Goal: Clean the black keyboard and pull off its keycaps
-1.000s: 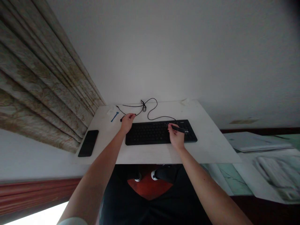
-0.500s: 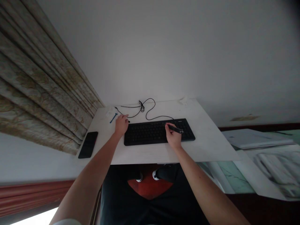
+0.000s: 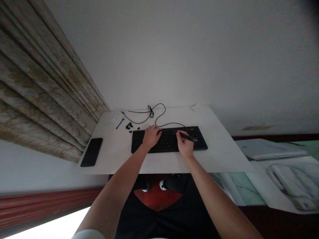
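Observation:
A black keyboard (image 3: 166, 146) lies on the white table, its cable joined at the back edge. My left hand (image 3: 151, 136) rests over the keyboard's left-middle part, fingers apart near the top rows; I see nothing held in it. In my right hand (image 3: 184, 145) is a slim black pen-like tool (image 3: 188, 137), gripped between thumb and fingers over the keys right of the middle. Its tip is too small to make out. Left of the keyboard lie several small black keycaps (image 3: 129, 125), with another keycap (image 3: 138, 128) a little apart.
A blue stick-shaped tool (image 3: 120, 123) lies at the back left of the table (image 3: 224, 152). The looped black cable (image 3: 151, 113) runs along the wall side. A black phone (image 3: 92, 152) is by the left edge, near the curtain (image 3: 47, 83). Papers (image 3: 274, 148) lie lower right.
My left hand has moved right, from beside the loose keycaps to over the keyboard, uncovering the pile. My right hand stays nearly in place with the tool.

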`<state>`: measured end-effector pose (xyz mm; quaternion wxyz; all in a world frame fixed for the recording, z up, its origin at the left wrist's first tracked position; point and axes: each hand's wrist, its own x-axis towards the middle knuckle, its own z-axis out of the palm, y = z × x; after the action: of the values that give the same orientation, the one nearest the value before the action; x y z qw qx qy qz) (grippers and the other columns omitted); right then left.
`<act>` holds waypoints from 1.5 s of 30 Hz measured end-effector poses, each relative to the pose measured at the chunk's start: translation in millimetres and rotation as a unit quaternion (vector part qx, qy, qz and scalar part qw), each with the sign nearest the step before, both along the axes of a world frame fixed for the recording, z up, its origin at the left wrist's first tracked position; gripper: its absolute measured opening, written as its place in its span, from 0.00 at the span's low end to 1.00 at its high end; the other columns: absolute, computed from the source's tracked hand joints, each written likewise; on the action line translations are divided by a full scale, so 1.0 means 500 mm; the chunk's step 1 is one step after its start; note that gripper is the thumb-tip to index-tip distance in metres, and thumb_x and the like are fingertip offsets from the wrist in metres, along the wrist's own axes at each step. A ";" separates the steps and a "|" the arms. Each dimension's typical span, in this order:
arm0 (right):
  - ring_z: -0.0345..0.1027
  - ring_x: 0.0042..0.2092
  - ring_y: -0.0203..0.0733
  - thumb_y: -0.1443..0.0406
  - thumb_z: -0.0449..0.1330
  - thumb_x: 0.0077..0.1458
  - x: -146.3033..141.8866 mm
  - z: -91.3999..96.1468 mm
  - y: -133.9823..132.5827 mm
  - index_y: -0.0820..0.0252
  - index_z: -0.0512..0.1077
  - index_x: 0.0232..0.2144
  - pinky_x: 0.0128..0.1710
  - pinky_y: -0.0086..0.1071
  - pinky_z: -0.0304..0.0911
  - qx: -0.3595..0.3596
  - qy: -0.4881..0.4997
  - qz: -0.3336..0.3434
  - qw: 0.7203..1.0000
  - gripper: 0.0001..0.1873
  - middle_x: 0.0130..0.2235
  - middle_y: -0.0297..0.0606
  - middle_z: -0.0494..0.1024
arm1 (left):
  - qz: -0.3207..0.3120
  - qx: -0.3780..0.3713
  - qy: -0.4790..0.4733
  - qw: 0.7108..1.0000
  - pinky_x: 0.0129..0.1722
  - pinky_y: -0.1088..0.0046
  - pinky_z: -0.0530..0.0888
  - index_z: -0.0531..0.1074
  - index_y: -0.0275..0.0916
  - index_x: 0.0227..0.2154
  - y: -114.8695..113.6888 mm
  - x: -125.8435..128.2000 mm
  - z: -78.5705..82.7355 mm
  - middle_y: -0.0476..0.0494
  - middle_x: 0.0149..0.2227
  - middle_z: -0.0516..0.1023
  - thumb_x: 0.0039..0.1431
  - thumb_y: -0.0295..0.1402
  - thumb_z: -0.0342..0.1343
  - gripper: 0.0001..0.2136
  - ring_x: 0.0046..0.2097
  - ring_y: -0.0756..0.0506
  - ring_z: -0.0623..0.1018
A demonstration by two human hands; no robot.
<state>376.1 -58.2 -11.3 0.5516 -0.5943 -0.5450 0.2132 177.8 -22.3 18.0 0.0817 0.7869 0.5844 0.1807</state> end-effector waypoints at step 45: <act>0.76 0.30 0.42 0.62 0.58 0.63 -0.083 0.157 0.166 0.64 0.76 0.28 0.31 0.29 0.65 -0.256 -0.300 0.285 0.874 0.14 0.30 0.45 0.81 | 0.002 -0.012 0.026 1.000 0.52 0.61 0.69 0.73 0.41 0.47 0.001 -0.007 0.002 0.40 0.48 0.77 0.70 0.37 0.48 0.12 0.52 0.40 0.74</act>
<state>334.6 24.9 67.0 0.1051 -0.5695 -0.7563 0.3044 174.2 -21.6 18.9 0.0759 0.7893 0.5898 0.1532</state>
